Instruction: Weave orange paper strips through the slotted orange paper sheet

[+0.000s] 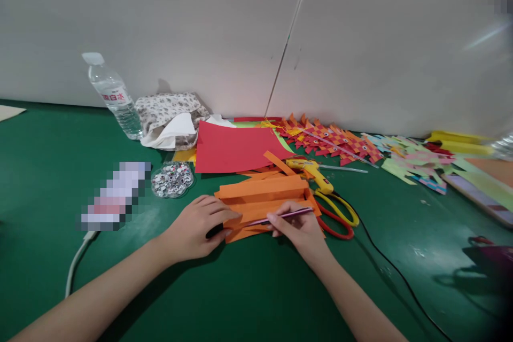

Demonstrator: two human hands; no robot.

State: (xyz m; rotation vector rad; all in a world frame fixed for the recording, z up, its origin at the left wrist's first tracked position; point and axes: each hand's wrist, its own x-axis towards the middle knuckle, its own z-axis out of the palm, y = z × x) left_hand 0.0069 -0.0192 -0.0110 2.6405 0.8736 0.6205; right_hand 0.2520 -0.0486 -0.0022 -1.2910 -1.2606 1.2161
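Pinching a pen [294, 213] between closed fingers, the right hand [301, 228] is resting on orange paper [262, 191] — the left hand [198, 227], fingers loosely parted, is touching its nine-o'clock edge.

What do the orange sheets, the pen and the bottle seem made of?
Orange sheets: likely matt paper or thin card; crisp, thin edges. Pen: shiny plastic or metal, unclear which; pale streak along it. Bottle: probably clear plastic; see-through, ribbed wall.

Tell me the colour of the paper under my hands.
The paper is orange, clearest in the head view.
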